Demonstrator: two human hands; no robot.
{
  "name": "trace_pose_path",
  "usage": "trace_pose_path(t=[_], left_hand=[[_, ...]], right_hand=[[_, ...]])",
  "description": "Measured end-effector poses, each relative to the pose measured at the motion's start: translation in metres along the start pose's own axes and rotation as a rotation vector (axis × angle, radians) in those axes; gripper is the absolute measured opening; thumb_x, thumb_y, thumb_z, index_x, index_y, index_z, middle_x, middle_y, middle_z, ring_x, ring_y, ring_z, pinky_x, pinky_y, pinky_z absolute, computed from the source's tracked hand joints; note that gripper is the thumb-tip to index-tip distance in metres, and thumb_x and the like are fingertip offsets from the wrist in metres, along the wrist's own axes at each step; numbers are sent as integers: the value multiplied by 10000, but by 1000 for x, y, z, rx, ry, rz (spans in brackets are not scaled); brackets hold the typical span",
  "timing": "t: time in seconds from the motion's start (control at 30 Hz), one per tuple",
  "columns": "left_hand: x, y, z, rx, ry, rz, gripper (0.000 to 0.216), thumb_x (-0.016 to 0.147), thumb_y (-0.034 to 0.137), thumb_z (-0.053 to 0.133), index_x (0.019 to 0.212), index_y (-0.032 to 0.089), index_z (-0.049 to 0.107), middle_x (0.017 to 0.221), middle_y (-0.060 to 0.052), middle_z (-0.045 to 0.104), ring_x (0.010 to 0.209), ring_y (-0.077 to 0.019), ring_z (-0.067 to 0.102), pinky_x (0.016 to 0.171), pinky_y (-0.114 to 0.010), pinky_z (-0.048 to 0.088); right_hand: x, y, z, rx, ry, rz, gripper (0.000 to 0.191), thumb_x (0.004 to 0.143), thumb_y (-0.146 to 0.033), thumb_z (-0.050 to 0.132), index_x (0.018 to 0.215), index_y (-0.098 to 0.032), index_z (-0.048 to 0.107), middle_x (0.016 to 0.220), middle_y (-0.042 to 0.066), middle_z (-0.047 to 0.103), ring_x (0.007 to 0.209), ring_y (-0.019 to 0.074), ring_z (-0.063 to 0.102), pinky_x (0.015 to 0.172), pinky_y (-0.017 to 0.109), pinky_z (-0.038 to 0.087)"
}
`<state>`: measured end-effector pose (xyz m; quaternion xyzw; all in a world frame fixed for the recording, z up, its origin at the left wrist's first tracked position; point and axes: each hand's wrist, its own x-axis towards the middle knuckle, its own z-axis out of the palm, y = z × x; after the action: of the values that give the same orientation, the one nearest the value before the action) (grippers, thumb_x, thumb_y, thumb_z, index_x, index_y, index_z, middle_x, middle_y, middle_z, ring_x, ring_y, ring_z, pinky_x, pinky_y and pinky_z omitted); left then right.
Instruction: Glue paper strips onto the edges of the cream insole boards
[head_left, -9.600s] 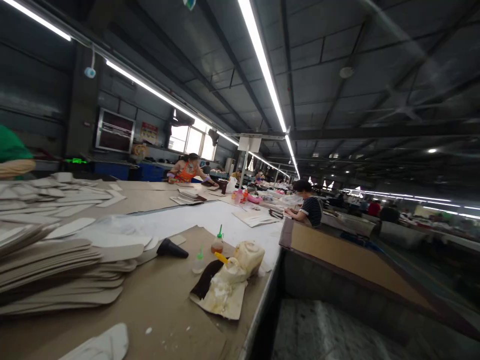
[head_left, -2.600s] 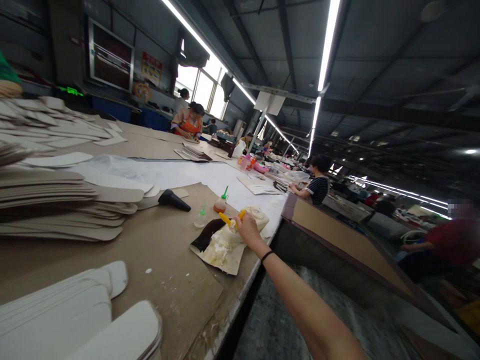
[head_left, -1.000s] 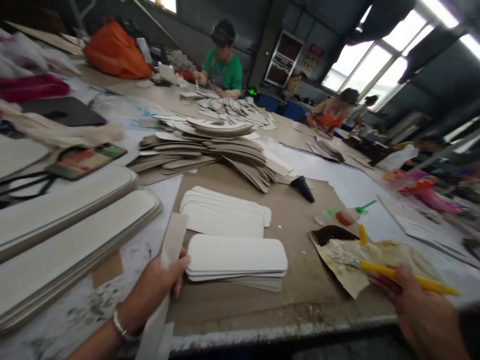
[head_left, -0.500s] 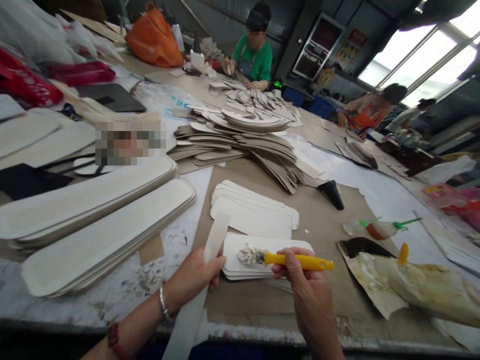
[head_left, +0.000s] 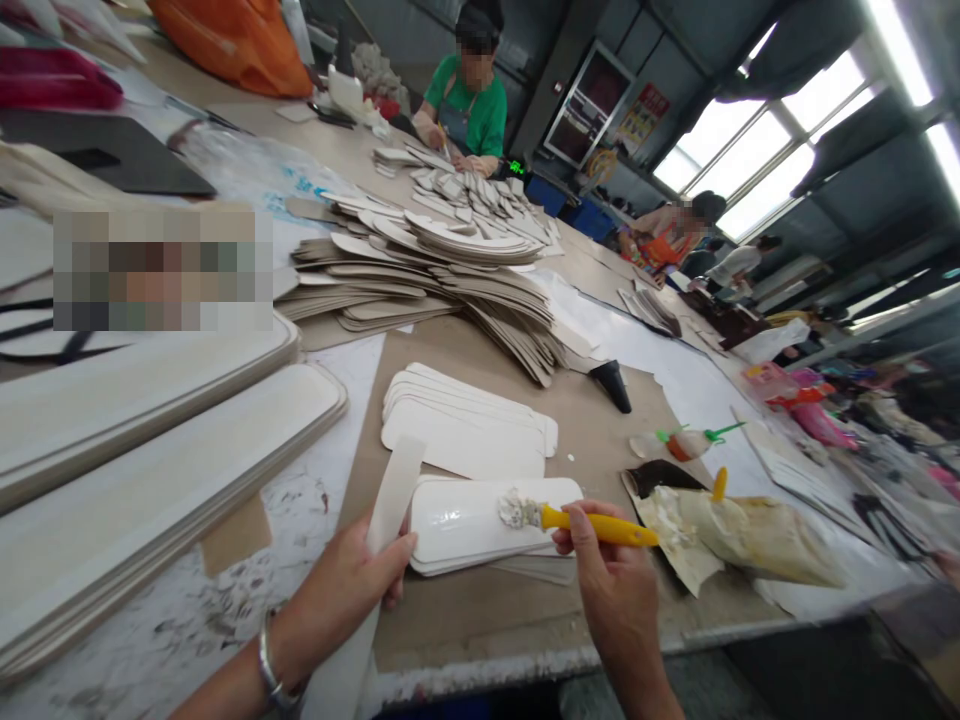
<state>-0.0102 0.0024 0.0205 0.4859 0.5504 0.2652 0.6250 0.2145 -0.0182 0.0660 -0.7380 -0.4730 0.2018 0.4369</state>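
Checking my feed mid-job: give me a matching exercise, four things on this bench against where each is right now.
Things:
1. yellow-handled brush
2. narrow strip
3. black cone nozzle
4. green-capped bottle

Places:
A. lying right of the cone nozzle
B. in the left hand
C. beside the fanned grey stack
D. in the right hand, bristles on the top white piece

Pairs: 1-D, 2-B, 3-C, 4-A

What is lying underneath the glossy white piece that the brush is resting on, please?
Under the glossy white piece a few more white pieces show as stacked edges. Below them lies brown cardboard. Their faces are covered. The right hand holds the yellow brush on top.
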Motion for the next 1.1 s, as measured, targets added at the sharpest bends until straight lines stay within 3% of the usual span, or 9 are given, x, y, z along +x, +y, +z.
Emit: trace_pose_path(t=[0.13, 0.27, 0.4, 0.5, 0.63, 0.77, 0.93, 1.1], left_hand=[[2, -9, 1, 31, 6, -4, 334, 707, 559, 453, 709, 225, 464, 452, 43, 554, 509, -183, 550, 551, -278, 441], [4, -15, 2, 31, 20, 2, 365, 695, 590, 469, 714, 225, 476, 431, 59, 545, 495, -174, 538, 560, -267, 432], [4, -17, 3, 28, 49, 32, 360, 708, 579, 471, 734, 220, 481, 425, 71, 532, 492, -165, 526, 574, -262, 420], [7, -22, 2, 55, 31, 27, 393, 697, 609, 468, 731, 218, 487, 427, 63, 544, 497, -174, 533, 582, -270, 423], [9, -27, 1, 67, 18, 33, 410, 697, 628, 457, 733, 221, 488, 443, 51, 558, 519, -191, 550, 601, -287, 435], [8, -26, 0, 74, 15, 45, 381, 719, 604, 466, 715, 223, 489, 462, 43, 570, 547, -193, 556, 618, -285, 432], [7, -24, 0, 22, 14, 54, 364, 717, 585, 479, 718, 221, 486, 450, 47, 561, 513, -183, 538, 586, -276, 429], [1, -10, -2, -6, -12, 30, 312, 696, 538, 487, 671, 228, 461, 446, 40, 541, 519, -192, 548, 556, -284, 445]], right_hand=[[13, 20, -31, -225, 115, -85, 363, 775, -525, 521, 846, -173, 568, 658, 45, 626, 580, 197, 631, 565, 314, 515], [20, 27, -46, -369, 188, -213, 315, 816, -477, 485, 835, -173, 564, 722, 64, 623, 647, 204, 624, 598, 326, 501], [18, 26, -42, -449, 221, -403, 234, 849, -380, 473, 816, -170, 571, 759, 66, 606, 709, 194, 600, 662, 323, 492], [7, 20, -29, -389, 155, -491, 191, 852, -325, 480, 807, -169, 581, 751, 60, 601, 728, 182, 591, 684, 305, 493], [-10, 4, -22, -122, 20, -301, 200, 853, -347, 488, 838, -172, 584, 727, 45, 613, 633, 158, 609, 580, 259, 506], [-2, -2, -42, -57, 170, -105, 288, 801, -448, 550, 864, -169, 577, 687, 33, 625, 590, 172, 620, 578, 286, 514], [16, 17, -56, -207, 206, -109, 367, 772, -524, 541, 844, -166, 578, 664, 43, 627, 599, 200, 628, 596, 325, 504], [-4, 9, -27, -152, 92, -102, 334, 784, -503, 542, 843, -177, 582, 707, 40, 631, 629, 186, 626, 581, 294, 495]])
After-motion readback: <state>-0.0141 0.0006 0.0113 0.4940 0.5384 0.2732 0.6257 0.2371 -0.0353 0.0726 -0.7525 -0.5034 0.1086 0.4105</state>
